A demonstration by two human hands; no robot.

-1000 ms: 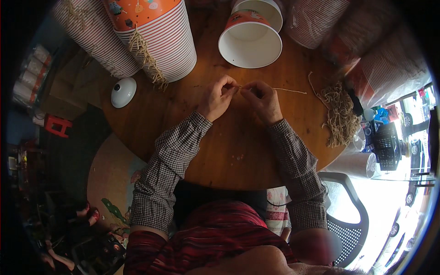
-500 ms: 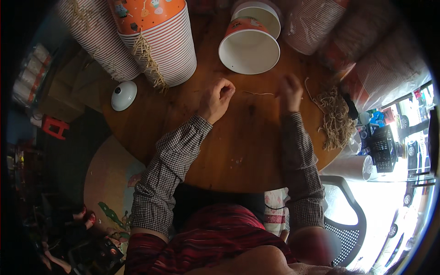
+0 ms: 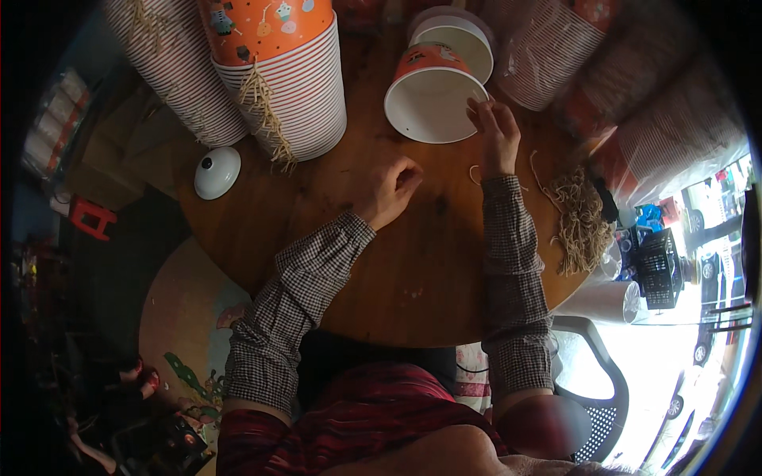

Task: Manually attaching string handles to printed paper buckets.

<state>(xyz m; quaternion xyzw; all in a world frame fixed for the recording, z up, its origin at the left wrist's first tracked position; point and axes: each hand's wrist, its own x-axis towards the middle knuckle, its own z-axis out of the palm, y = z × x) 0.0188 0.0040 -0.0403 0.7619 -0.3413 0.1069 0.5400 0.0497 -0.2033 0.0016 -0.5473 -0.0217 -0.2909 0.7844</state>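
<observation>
Right grip: your right hand point(image 3: 498, 133) is up at the right side of the front bucket's rim, fingertips bunched there; you cannot tell from this view whether they pinch the wall or only rest against it.
Rim hold: if you mean to take the bucket, it would be best to set thumb and fingers on opposite faces of the wall and press lightly, since thin card would probably crease under a hard squeeze.
Left grip: your left hand point(image 3: 390, 190) hangs over the worktop point(image 3: 397, 278), fingers curled toward the thumb; whether something small sits between them is hidden.
Front bucket: the orange-and-white bucket point(image 3: 436, 107) lies tipped with its mouth toward you, just in front of a second bucket point(image 3: 460, 40); draw it straight your way so the two don't knock.
Small hole: a dark dot point(image 3: 409, 129) shows inside the mouth at lower left; turning that side toward your left hand would likely help you work there.
Short cord: a thin piece point(image 3: 474, 174) lies beside your right wrist; watch that your sleeve doesn't drag it.
Cord bundle: the tangled heap point(image 3: 581, 218) sits at the worktop's right edge; lift single strands gently, as they could snag.
Tall stack: nested buckets point(image 3: 294, 115) stand to the far left, cords point(image 3: 258, 99) dangling down one side; swing your forearm clear of them.
</observation>
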